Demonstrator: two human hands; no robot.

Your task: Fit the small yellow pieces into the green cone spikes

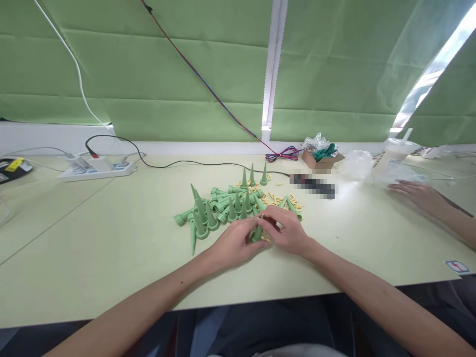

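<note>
A green plastic spike (257, 234), with a wide round base and a narrow tip, is between my two hands near the front of a pile. My left hand (235, 241) is closed around its lower part. At the tip, the fingertips of my right hand (285, 229) pinch together; whether a small part sits between them is hidden. Just beyond my hands lies a heap of similar green spikes (223, 202), several standing on their bases and others on their sides. Small yellow plastic pieces (274, 199) are scattered behind my right hand.
A power strip (97, 170) with plugs sits at the left, its black cable (186, 161) running to a blurred-out dark object (312, 186). At the back right are a small cardboard box (323, 161), a drink cup (392, 156) and another person's hand (416, 195).
</note>
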